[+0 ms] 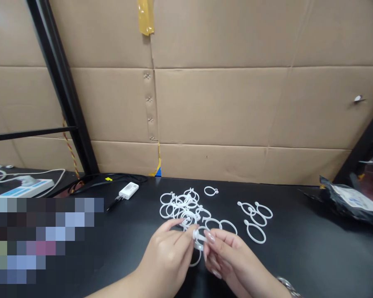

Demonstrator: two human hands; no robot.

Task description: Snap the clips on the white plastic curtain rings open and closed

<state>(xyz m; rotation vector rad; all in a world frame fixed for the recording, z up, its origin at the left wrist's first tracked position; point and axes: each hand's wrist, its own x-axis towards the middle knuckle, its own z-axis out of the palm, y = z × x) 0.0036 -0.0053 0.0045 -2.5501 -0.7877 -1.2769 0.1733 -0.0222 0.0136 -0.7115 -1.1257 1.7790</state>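
Observation:
Both my hands meet low in the middle of the view over a black table [298,256]. My left hand [168,258] and my right hand [225,252] pinch a white plastic ring [198,244] between their fingertips, its small clip end sticking up between them. Just beyond my fingers lies a tangled pile of white rings [183,207]. A single ring [210,191] lies behind the pile. A smaller group of three rings [256,217] lies to the right, apart from the pile.
A cardboard wall [236,103] closes the back of the table. A small white box with a cable [128,190] lies left of the pile. A black plastic bag [351,203] sits at the right edge. A black metal post [62,87] rises at the left.

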